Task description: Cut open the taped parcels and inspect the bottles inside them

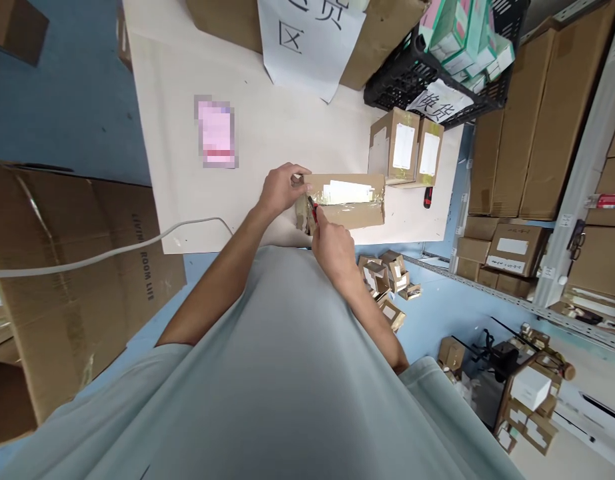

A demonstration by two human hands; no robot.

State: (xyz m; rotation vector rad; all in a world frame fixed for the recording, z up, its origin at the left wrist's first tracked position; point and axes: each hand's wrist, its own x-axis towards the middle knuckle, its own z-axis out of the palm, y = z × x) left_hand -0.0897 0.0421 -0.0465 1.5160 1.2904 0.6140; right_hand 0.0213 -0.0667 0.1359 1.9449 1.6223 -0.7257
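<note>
A taped cardboard box [357, 217] with a white label [347, 192] lies on the white table near my body. At its left end, my left hand [283, 187] has its fingers closed on the upper corner. My right hand [335, 243] is closed round a red and black box cutter [315, 211]. The cutter's tip meets the box near its left end, where clear tape looks loose and crumpled. How far the blade goes in cannot be made out.
Two labelled cardboard boxes [393, 150] stand right, beside a red and black tool [427, 197]. Behind them is a black crate [387, 87] of green cartons. A blurred pink item [217, 133] lies left on the table [177, 193]. A white cable [112, 255] crosses the left edge.
</note>
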